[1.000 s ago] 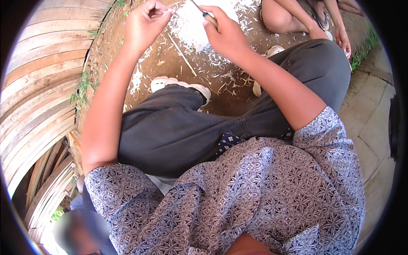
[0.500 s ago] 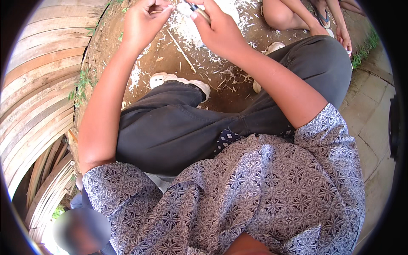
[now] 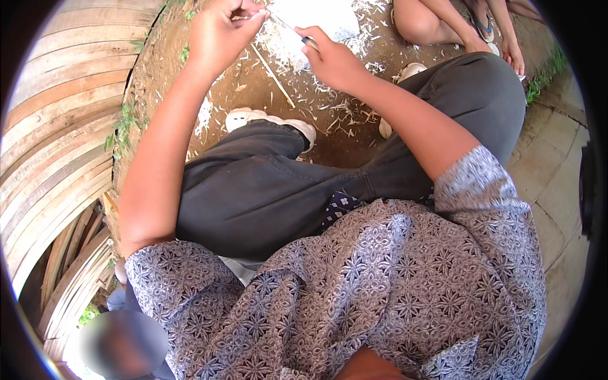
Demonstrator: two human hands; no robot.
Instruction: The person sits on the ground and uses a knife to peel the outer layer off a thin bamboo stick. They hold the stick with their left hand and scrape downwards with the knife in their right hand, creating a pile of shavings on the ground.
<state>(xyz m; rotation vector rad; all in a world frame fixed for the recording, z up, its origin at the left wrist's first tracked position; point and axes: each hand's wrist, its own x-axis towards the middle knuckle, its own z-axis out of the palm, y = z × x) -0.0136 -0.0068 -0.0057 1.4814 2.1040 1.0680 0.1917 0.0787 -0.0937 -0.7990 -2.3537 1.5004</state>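
The person's left hand is at the top of the view, its grip closed in a pinch of thumb and finger on a small pale piece, most of which is hidden or too small to make out. The right hand has its grip wrapped around the handle of a knife, with the thin blade slanting up and left toward the pinched piece; whether the blade touches it, I cannot tell. Beneath the hands, a white sheet lies on the brown dirt ground, with curly pale shavings over and around it. A thin pale stick lies on the dirt just left of the sheet. The person sits with knees bent, in dark trousers and a patterned shirt, with 2 cream shoes showing. At the upper right, a co-worker's hand hangs beyond the right knee, near a flip-flop. Stacked wooden planks fill the left side, and paving lies at the right.
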